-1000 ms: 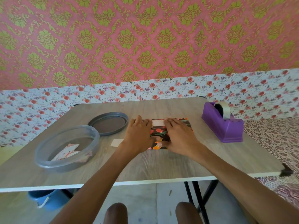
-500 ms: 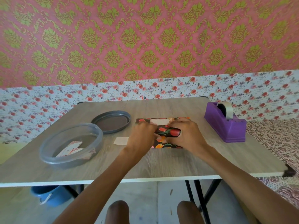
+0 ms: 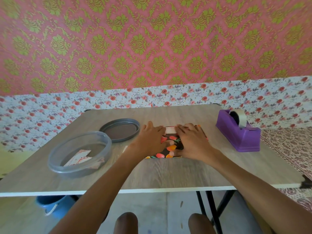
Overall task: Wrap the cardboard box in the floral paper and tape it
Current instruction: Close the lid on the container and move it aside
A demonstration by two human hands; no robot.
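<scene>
Head view: box (image 3: 170, 146) in dark floral paper lies mid-table (image 3: 168, 174), nearer far edge than near one. Left hand (image 3: 150, 139) flat on box's left part, fingers straight, pressing down. Right hand (image 3: 192, 141) flat on its right part, fingers straight too. Pale tape strip (image 3: 170, 130) shows between fingertips at box's far edge. Purple tape dispenser (image 3: 239, 134) to right, apart from box. Clear tub (image 3: 79, 152) holding cards at left; grey lid (image 3: 120, 130) just beyond it.

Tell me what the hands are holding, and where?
Nothing is gripped: the left hand and right hand press flat on top of the wrapped box.
</scene>
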